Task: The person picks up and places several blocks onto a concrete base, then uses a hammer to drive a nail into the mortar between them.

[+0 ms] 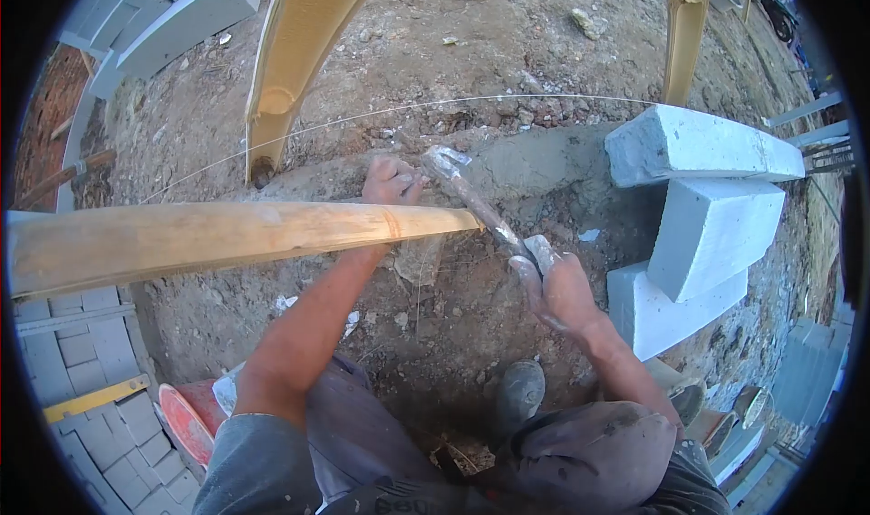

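Observation:
My right hand (pixel 562 288) is wrapped round the handle of a mortar-smeared hammer (pixel 485 211), its pale head pointing up and left, near the ground. Just left of that head, my left hand (pixel 394 182) is closed low over the ground, its fingers curled; what they hold, if anything, I cannot make out. A split bamboo pole (pixel 227 239) crosses in front of my left wrist and ends by the hammer handle. Beyond my hands, a thin white string (pixel 507 96) stretches across the ground. A strip of grey mortar (pixel 544 162) lies right of the hammer head.
White blocks (pixel 720 234) are stacked at the right, one (pixel 707 144) lying on top. Bamboo posts (pixel 281 71) (pixel 686 35) rise ahead. More blocks (pixel 190 26) stand at upper left. A red bucket (pixel 192 415) and a yellow level (pixel 95 399) lie at lower left.

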{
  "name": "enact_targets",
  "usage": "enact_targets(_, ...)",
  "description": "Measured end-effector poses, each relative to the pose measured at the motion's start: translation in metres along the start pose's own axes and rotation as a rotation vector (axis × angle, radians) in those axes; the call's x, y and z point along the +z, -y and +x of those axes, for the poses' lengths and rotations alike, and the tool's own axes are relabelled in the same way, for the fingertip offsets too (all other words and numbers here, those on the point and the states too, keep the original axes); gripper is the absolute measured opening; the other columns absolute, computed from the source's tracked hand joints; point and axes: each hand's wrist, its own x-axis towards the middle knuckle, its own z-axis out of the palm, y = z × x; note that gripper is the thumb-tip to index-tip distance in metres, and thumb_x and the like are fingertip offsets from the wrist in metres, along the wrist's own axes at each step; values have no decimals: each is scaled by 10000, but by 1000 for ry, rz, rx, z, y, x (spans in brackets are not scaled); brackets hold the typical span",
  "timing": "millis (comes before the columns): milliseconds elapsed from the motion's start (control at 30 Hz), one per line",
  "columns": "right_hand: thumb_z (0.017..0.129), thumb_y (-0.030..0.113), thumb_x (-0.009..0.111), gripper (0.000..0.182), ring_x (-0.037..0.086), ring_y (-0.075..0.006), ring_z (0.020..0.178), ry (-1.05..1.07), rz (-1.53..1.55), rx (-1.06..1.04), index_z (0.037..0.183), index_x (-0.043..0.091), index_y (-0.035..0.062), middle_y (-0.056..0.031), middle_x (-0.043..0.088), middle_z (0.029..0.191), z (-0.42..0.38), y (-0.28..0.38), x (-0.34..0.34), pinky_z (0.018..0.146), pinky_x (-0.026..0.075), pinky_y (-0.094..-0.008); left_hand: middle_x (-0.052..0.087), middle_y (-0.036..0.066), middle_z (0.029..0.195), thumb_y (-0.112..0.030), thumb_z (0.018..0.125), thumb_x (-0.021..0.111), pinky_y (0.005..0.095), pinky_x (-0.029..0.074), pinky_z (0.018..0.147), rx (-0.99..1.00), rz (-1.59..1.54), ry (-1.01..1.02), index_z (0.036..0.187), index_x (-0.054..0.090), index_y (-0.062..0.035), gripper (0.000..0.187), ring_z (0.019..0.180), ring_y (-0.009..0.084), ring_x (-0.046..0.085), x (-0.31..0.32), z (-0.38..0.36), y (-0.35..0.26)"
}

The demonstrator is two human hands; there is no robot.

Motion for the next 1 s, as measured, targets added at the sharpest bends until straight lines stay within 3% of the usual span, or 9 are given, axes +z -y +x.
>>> enact_targets(233, 994, 217, 605, 295, 652, -437, 619, -202, -69, -257, 1040, 584, -74, -272, 637, 692, 13, 30, -13, 540, 502, -546, 656, 62, 810, -98, 723, 841, 389, 506, 753, -22, -7, -7, 761, 757, -50, 104, 848, 268, 592, 1, 1, -2)
enact_targets(333, 1001, 212, 586, 295, 655, -445, 633, 21, -89, 2, 1052, 585, -78, -276, 643, 708, 22, 21, -3, 548, 503, -543, 653, 55, 791, -86, 715, 841, 387, 507, 735, -34, -23, -22, 762, 764, -57, 95, 838, 261, 591, 2, 2, 1)
enact_targets(467, 1004, 216, 577, 301, 648, -454, 612, 76, -102, 4, 1066, 587, -79, -267, 639, 679, 23, 14, -1, 552, 500, -545, 657, 54, 788, -66, 701, 841, 387, 508, 713, -110, -46, -21, 763, 766, -57, 98, 816, 255, 593, 0, 4, -7)
enact_targets(633, 1009, 220, 570, 285, 641, -465, 623, -197, 75, -155, 1043, 587, -63, -273, 629, 682, 15, 20, 4, 575, 498, -546, 662, 50, 788, -52, 690, 840, 391, 508, 695, -100, -70, -27, 764, 766, -61, 105, 799, 255, 596, 2, 0, -2)
enact_targets(667, 1009, 220, 570, 285, 641, -465, 623, -200, 75, -152, 1043, 587, -63, -273, 629, 682, 16, 15, 10, 575, 498, -546, 665, 47, 789, -49, 687, 840, 393, 509, 690, -130, -59, -6, 762, 766, -64, 106, 797, 255, 597, 1, 2, -4)
enact_targets(733, 1003, 202, 577, 264, 636, -468, 642, 62, -39, 36, 1038, 585, -60, -268, 629, 708, 25, 8, 16, 589, 502, -534, 666, 44, 790, -49, 689, 839, 392, 509, 688, -123, -48, -11, 756, 764, -66, 102, 798, 255, 598, 1, 1, -3)
enact_targets(867, 996, 194, 582, 252, 633, -473, 642, -39, 35, 26, 1039, 585, -54, -264, 621, 699, 19, 18, 8, 590, 502, -540, 668, 46, 793, -50, 692, 835, 390, 508, 682, -124, -33, -10, 745, 755, -60, 97, 805, 259, 601, 2, 1, -2)
enact_targets(933, 1003, 208, 580, 262, 639, -477, 668, -262, 91, -225, 1044, 584, -51, -278, 623, 715, 12, 22, 9, 602, 507, -545, 669, 53, 796, -60, 693, 837, 393, 509, 684, -140, -42, -4, 748, 756, -59, 98, 811, 261, 602, 3, -1, 2)
enact_targets(1000, 1008, 219, 576, 272, 641, -482, 675, -165, 112, -112, 1041, 584, -51, -280, 626, 719, 14, 24, 9, 611, 509, -550, 667, 55, 795, -75, 691, 842, 398, 512, 694, -151, -20, 9, 749, 757, -63, 103, 815, 260, 603, 5, -3, 4)
